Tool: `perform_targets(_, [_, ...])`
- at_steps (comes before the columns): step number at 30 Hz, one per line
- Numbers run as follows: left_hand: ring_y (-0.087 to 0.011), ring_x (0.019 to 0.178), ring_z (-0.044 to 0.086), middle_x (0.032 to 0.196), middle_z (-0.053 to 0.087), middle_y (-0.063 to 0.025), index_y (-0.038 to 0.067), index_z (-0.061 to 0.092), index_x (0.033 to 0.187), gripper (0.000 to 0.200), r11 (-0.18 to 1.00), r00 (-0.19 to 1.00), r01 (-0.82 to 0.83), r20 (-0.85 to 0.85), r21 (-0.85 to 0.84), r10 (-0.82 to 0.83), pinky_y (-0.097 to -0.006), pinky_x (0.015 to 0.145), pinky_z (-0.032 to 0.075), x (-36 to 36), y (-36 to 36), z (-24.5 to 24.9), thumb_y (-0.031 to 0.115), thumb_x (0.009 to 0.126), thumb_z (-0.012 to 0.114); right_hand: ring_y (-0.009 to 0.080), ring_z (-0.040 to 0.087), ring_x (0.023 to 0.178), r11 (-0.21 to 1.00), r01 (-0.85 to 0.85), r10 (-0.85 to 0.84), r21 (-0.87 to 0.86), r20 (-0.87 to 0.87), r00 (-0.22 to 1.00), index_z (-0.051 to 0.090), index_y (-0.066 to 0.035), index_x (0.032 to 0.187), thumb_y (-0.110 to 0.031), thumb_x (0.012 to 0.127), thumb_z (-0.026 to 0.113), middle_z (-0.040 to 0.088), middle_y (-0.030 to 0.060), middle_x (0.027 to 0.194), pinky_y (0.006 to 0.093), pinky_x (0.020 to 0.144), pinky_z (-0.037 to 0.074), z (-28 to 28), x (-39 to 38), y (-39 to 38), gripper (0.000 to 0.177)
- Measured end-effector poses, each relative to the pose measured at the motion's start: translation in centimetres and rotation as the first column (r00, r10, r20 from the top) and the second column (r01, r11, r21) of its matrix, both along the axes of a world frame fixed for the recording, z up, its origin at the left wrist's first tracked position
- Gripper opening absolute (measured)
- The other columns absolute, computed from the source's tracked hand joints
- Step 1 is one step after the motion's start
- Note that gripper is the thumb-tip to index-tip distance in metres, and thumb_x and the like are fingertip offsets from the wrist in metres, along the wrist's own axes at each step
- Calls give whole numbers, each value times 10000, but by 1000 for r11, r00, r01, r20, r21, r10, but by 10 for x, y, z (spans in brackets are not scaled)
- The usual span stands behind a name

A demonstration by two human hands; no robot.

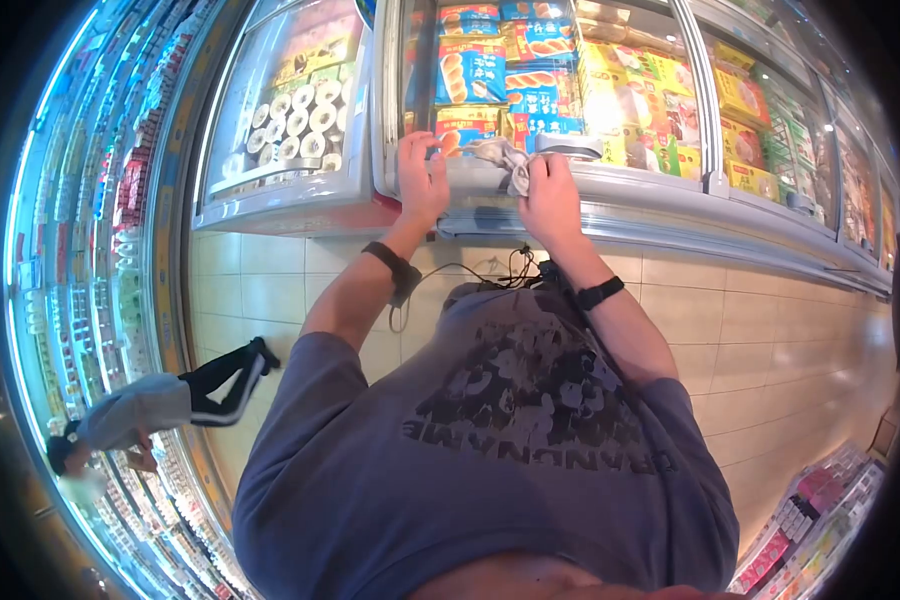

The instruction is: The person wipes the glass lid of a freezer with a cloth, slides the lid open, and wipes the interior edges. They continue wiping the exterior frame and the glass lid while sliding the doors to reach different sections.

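Observation:
My right hand (553,198) pinches a crumpled pale grey cloth (510,160) at the front edge of a chest freezer. The cloth hangs loosely to the left of my fingers, over the freezer's front rim (620,182). Just right of the cloth is a grey oval handle (570,147) on the glass lid. My left hand (424,182) is at the left front corner of the same freezer, fingers half curled and apart, with nothing held in them. Behind the rim lie blue and orange food packets (472,72), seen through the glass.
More freezer sections with yellow packets (660,100) run to the right. A smaller freezer with white round tubs (310,115) stands at left. Lit shelves (80,260) line the far left, where another person (150,410) stands. Thin black cables (500,265) hang before my waist.

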State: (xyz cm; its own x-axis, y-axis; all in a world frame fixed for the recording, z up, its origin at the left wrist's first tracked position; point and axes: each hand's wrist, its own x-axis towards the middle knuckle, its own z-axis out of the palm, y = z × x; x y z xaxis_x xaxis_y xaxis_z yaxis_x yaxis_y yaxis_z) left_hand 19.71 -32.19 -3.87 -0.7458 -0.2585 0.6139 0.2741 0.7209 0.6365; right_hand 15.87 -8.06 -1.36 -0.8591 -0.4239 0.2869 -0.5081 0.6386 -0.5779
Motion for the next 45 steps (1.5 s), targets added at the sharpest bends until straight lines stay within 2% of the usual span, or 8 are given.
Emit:
perform_targets(11, [-324,1153,597,1171,632,-195,-18,660,1020,332,935,994,88,26,344,-103,-423,1028,449,12,73,18,190,1071,407,467,536,1172,988,-140,147,63,-124,981,579,-6,1026,-81,750,752,544,229,1094,613,1174,382,0,1,-6,334])
perform_targets(19, [-333,1199,585,1207,636,-184,-3,662,1055,254,975,992,-101,90,197,85,-446,1082,432,18,98,39,151,1073,461,452,557,1306,947,-321,317,-33,-89,944,590,-3,1058,-37,779,726,564,276,1223,518,1207,408,-3,-13,-25,312])
perform_targets(21, [-315,1208,589,1216,640,-174,2,656,1081,232,976,982,-160,125,146,142,-429,1095,427,20,97,44,157,1087,482,471,523,1357,902,-433,432,-10,77,899,607,-13,1160,-28,781,736,563,264,1302,516,1218,395,3,-25,-10,400])
perform_targets(28, [-366,1173,585,1273,686,-127,70,742,1208,276,989,957,-90,265,-117,118,-485,1034,466,-1,123,28,133,944,692,422,473,1441,764,-630,643,-135,90,761,591,-25,1357,-109,844,780,563,190,1438,518,1237,365,9,-53,57,553])
perform_targets(30, [-350,1170,551,1307,658,-89,116,756,1201,304,923,925,-109,303,-370,230,-502,1032,440,-8,133,23,179,903,749,378,550,1371,756,-643,652,-123,67,755,639,-14,1287,-113,898,747,614,184,1382,497,1172,433,16,-67,76,416])
perform_targets(33, [-330,1142,526,1276,632,-46,165,766,1171,319,882,887,-178,318,-436,336,-514,1007,416,-18,142,26,228,860,800,352,694,1073,770,-542,604,-336,109,790,711,-15,1129,-78,976,669,711,153,1138,428,940,555,26,-88,104,171])
perform_targets(41, [-320,1070,529,1141,619,-2,210,794,987,182,912,894,-179,326,-369,307,-505,932,402,-36,135,15,227,810,835,200,647,799,954,-21,11,-299,-34,999,728,-24,1039,-34,953,708,609,115,1055,318,716,561,-15,-134,172,89])
perform_targets(45, [-315,1046,531,1113,627,3,212,803,898,109,906,884,-207,326,-368,334,-502,911,397,-42,135,11,215,795,839,205,666,824,957,-63,25,-282,-138,990,740,-52,1032,-62,940,728,573,111,1119,323,660,568,-17,-131,161,93])
